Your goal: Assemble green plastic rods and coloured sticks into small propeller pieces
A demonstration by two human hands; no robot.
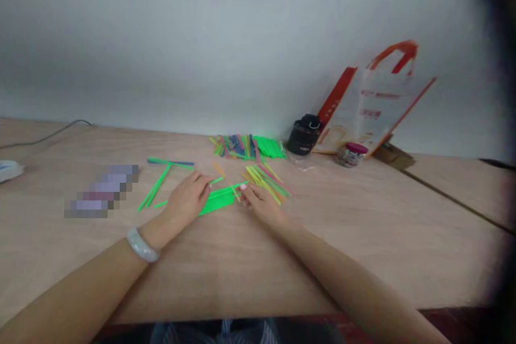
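In the middle of the table a flat panel of green craft sticks (220, 200), laid side by side, rests between my hands. My left hand (188, 193), with a pale bangle on the wrist, is closed at the panel's left end. A thin green stick (217, 179) passes beneath it and shows on both sides. My right hand (260, 201) pinches a short yellow stick (236, 193) at the panel's right end, its lower fingers partly hidden. To the left, several green sticks and a blue one form a T-shaped frame (163, 178).
Loose coloured sticks (270, 181) lie right of my right hand. Behind are bagged sticks (250, 147), a black jar (304, 135), a small red-lidded jar (352, 154) and a white-and-red bag (374, 105) by the wall. A blurred-out flat object (102, 191) lies left.
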